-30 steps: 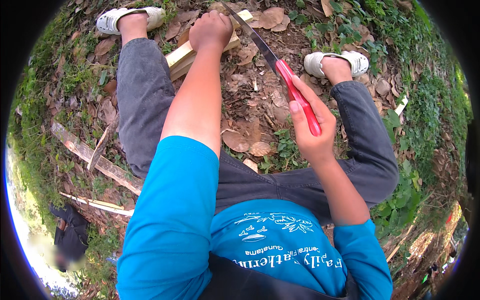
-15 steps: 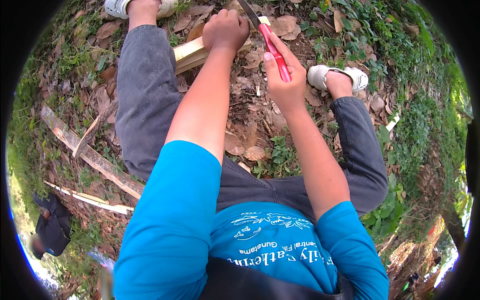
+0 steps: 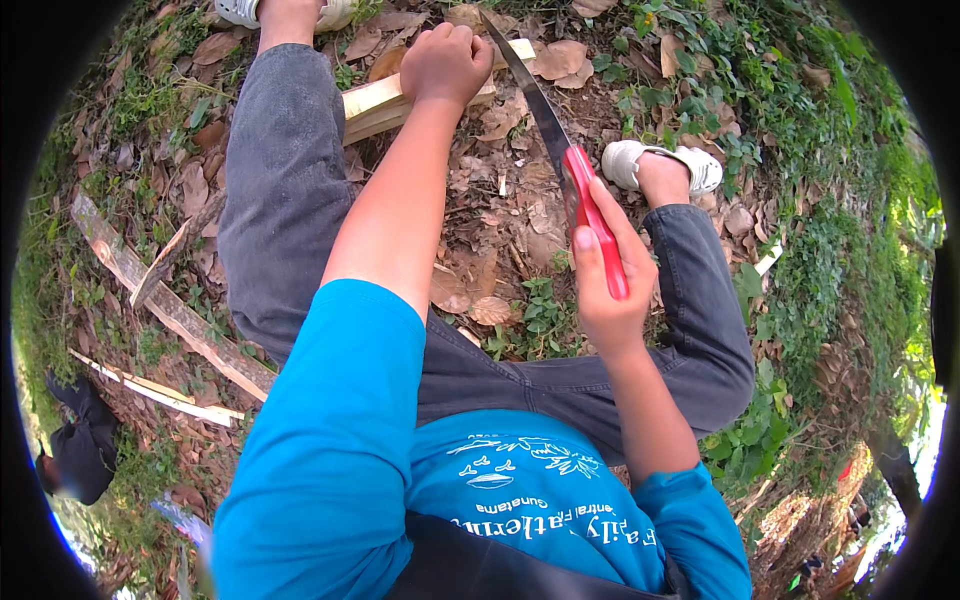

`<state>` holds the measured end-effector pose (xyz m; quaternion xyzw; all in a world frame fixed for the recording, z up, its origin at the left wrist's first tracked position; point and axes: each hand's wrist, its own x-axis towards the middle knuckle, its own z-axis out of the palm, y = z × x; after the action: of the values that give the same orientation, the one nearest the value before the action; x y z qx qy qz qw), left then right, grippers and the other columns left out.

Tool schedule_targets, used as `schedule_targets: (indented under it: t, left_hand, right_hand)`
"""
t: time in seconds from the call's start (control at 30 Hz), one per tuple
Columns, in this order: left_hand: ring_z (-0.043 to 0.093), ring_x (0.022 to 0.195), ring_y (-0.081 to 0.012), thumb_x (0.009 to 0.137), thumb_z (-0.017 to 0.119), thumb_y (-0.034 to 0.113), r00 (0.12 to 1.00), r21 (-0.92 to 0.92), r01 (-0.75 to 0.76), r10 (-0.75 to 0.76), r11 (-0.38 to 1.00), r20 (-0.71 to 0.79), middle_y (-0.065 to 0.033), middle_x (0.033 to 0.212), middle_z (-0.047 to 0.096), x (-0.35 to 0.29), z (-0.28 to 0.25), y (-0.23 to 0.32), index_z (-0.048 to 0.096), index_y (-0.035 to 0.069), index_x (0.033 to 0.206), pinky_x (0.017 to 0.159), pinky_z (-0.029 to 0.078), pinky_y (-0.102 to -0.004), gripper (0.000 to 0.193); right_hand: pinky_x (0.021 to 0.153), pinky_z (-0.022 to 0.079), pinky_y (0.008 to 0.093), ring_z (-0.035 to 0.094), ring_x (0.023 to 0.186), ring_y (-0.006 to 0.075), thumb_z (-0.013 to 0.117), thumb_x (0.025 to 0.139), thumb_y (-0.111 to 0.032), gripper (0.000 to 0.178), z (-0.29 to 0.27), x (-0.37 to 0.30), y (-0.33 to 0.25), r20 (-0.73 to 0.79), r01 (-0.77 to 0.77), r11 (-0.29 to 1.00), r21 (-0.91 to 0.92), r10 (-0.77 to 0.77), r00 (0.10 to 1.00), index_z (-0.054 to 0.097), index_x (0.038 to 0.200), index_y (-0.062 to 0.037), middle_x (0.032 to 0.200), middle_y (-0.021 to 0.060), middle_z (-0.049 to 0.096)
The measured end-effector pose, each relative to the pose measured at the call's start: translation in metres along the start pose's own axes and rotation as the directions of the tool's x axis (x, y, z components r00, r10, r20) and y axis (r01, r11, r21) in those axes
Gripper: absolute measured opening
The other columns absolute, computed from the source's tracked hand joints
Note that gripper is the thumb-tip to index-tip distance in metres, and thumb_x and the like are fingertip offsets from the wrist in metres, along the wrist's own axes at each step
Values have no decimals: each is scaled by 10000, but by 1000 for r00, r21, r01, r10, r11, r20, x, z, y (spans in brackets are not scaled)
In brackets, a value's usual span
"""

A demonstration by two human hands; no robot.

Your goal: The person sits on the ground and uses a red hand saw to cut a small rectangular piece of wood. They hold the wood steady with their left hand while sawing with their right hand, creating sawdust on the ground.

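My left hand (image 3: 445,62) is closed over a pale split piece of wood (image 3: 372,104) that lies on the leafy ground between my knees. My right hand (image 3: 608,285) grips the red handle of a long knife (image 3: 560,160). The dark blade points up and away toward the far end of the wood, raised above it, with its tip near my left fist. My legs in grey trousers are bent on either side, and my feet wear white sandals (image 3: 640,160).
Dry brown leaves and low green plants cover the ground. A long weathered plank (image 3: 160,300) and thin pale wood strips (image 3: 150,390) lie at the left. A dark bundle (image 3: 80,450) sits at the lower left. Dense ground cover fills the right side.
My right hand with the knife went forward to the wood, then drew back toward me and lifted. My left hand stayed clamped on the wood.
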<state>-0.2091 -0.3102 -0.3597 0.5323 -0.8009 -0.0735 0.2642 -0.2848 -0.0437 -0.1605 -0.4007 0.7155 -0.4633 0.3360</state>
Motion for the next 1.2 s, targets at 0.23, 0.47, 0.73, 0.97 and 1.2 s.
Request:
schedule_targets:
  t: [0.23, 0.47, 0.73, 0.97, 1.2]
  left_hand:
    - [688, 883, -305, 937, 557, 349, 997, 32, 19, -21, 999, 69, -67, 896, 692, 13, -6, 1, 683, 120, 848, 766, 569, -470, 277]
    - [696, 973, -308, 958, 485, 387, 972, 127, 82, -107, 989, 211, -99, 1009, 719, 8, -14, 8, 702, 105, 938, 830, 570, -463, 356]
    - [700, 975, -317, 998, 466, 371, 976, 103, 57, -77, 993, 204, -97, 993, 736, 2, -13, 9, 716, 106, 947, 838, 563, -466, 367]
    - [723, 944, -359, 1039, 393, 403, 946, 130, 86, -122, 988, 299, -161, 962, 756, 14, -33, 19, 758, 91, 911, 831, 570, -488, 497]
    - [725, 880, -380, 1058, 379, 470, 932, 166, 47, -104, 985, 348, -174, 878, 754, 25, -46, 23, 756, 68, 850, 803, 562, -515, 590]
  right_hand:
    - [817, 526, 234, 632, 938, 66, 642, 986, -46, 415, 64, 115, 54, -48, 98, 968, 231, -89, 995, 628, 1400, -19, 1184, 101, 721]
    - [839, 505, 210, 631, 953, 56, 686, 991, -105, 414, 50, 116, 38, -71, 111, 960, 258, -96, 993, 632, 1389, -3, 1159, 73, 730]
    - [883, 534, 317, 704, 965, 192, 695, 970, -157, 585, 64, 54, 94, -60, 125, 992, -28, -126, 990, 512, 1518, -61, 1206, 192, 726]
    - [804, 540, 342, 697, 823, 254, 694, 944, -143, 665, 56, 60, 99, -28, 158, 987, -23, -158, 987, 459, 1566, -139, 972, 162, 715]
    - [911, 536, 337, 728, 1011, 237, 664, 984, -153, 635, 57, 57, 89, -14, 31, 971, 236, -28, 1000, 429, 1572, -103, 1279, 205, 693]
